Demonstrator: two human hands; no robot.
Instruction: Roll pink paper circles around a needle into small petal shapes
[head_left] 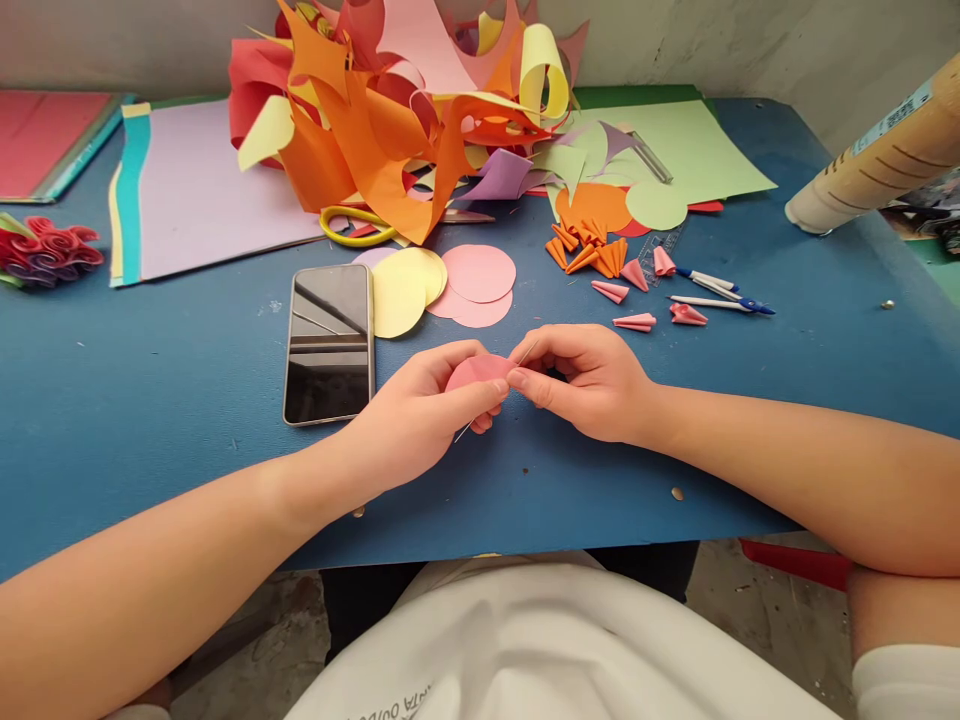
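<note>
A pink paper piece (477,372) is held between both hands above the blue table. My left hand (435,405) is closed on its left side, thumb on top. At its right edge, my right hand (581,385) pinches the paper with thumb and forefinger. A thin wire or stick shows at the right fingertips and again below the left fingers; its middle is hidden. Beyond the hands lie pink paper circles (480,275) and yellow circles (400,295). Several small pink folded cones (634,322) and orange cones (609,258) are to the right.
A black phone (328,345) lies left of my left hand. Yellow-handled scissors (358,228) rest by a heap of paper scraps (375,130). A compass (721,302) lies at the right, and a large glue bottle (870,155) leans at the far right. Paper flowers (51,255) sit far left.
</note>
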